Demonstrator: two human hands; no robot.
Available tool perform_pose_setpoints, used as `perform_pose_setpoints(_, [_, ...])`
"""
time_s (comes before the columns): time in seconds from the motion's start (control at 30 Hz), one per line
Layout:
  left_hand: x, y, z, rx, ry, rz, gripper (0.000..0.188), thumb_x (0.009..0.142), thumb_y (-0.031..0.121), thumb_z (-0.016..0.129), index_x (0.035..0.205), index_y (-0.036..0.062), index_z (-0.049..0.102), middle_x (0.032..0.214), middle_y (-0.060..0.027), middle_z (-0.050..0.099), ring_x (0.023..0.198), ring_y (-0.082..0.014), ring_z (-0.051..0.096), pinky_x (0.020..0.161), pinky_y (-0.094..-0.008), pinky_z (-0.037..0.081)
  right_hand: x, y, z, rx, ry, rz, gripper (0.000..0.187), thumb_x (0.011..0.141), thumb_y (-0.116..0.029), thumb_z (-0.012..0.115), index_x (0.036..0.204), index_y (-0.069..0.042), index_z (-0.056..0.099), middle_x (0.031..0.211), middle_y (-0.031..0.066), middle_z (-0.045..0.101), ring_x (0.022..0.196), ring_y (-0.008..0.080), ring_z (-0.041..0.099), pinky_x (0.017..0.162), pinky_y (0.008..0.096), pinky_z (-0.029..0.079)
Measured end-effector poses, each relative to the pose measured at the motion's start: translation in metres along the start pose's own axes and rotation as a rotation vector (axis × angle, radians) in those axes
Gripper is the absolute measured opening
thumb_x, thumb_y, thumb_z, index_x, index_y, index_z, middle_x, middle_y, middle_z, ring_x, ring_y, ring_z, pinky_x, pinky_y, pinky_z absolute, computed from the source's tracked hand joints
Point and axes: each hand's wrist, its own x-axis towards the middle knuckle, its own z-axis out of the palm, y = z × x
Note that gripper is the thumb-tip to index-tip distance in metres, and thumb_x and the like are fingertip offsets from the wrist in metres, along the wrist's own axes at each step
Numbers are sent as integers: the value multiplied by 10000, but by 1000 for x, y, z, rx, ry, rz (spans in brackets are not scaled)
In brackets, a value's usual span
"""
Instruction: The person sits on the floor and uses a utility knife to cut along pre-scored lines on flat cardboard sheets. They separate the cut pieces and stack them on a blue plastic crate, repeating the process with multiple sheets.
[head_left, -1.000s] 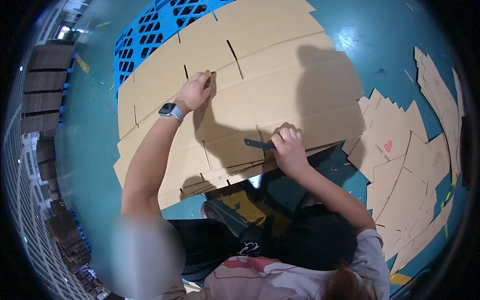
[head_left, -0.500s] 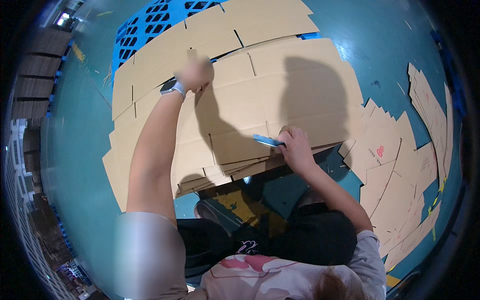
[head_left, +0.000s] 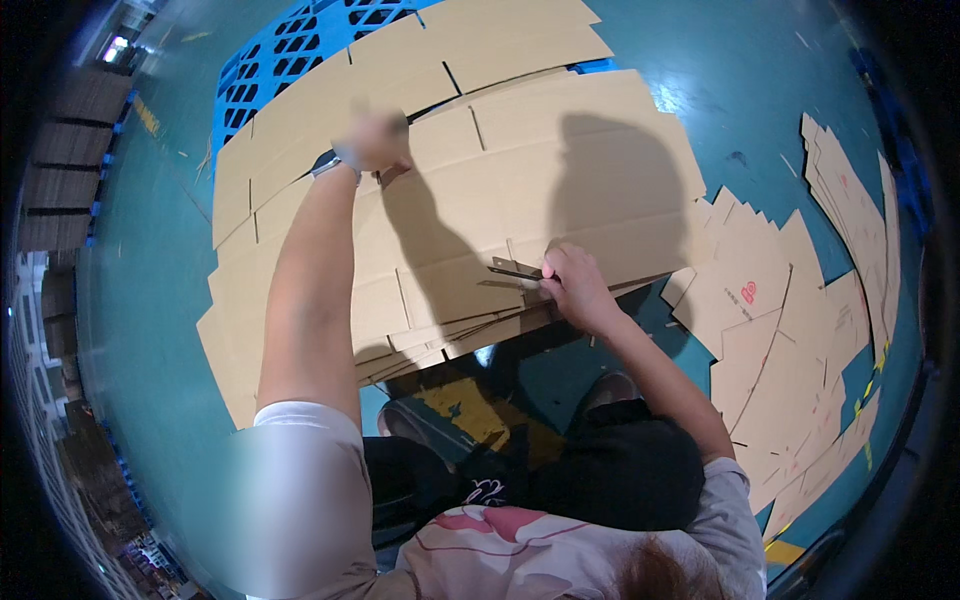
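Printless brown cardboard sheets, with slots cut along their edges, lie stacked in front of me. My left hand reaches over the stack to a slotted edge on its far left part; it is blurred, and its fingers cannot be made out clearly. Nearer to me, over the front edge of the stack, my right hand is closed on a slim, flat box cutter. The cutter's dark end points left, just above the top sheet, and its grip is hidden in my fingers.
A blue plastic pallet shows beneath the far left of the stack. More cardboard sheets are spread on the green floor at my right. Brown stacks stand along the far left. My shoes are close to the front edge.
The box cutter has turned in my right hand's grip, its face going from pale blue to dark. Both hands appear slightly farther left, as does the whole scene.
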Motion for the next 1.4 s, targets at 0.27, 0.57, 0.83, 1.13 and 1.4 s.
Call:
perform_pose_setpoints(0.27, [-19, 37, -73, 46, -187, -7, 651, 551, 421, 885, 946, 48, 527, 850, -115, 565, 784, -249, 543, 683, -365, 446, -6, 14, -19, 587, -40, 142, 183, 833, -80, 618, 885, -68, 443, 820, 55, 442, 783, 190, 465, 707, 297, 393])
perform_pose_setpoints(0.57, [-142, 45, -185, -426, -169, 139, 253, 758, 98, 769, 754, 14, 530, 691, 24, 431, 639, -75, 420, 548, -258, 376, -4, -6, -62, 936, 172, -23, 93, 912, -87, 556, 923, -65, 466, 899, 5, 415, 823, 104, 427, 757, 233, 378])
perform_pose_setpoints(0.83, [-226, 89, -245, -111, -203, 28, 284, 696, 3, 749, 931, -21, 591, 710, -81, 505, 651, -136, 429, 591, -293, 396, -9, 2, -166, 1064, 764, -189, 123, 953, -109, 516, 1054, -81, 452, 853, 15, 491, 765, 86, 452, 680, 227, 366])
perform_pose_setpoints(1.13, [-123, 202, -235, -317, -31, 350, 299, 811, 207, 728, 882, -23, 550, 649, -26, 434, 654, -70, 384, 574, -262, 371, 32, 6, -208, 90, 768, -60, 363, 886, -40, 535, 1230, -107, 442, 806, 125, 543, 678, 244, 563, 646, 340, 480])
perform_pose_setpoints(1.4, [-62, 280, -223, -258, -115, 389, 283, 870, 214, 679, 1013, -14, 592, 654, 47, 519, 611, -30, 443, 541, -217, 386, 46, 12, -221, -311, 709, -207, 452, 856, -29, 553, 1288, -117, 456, 1102, 132, 619, 930, 316, 626, 769, 381, 528])
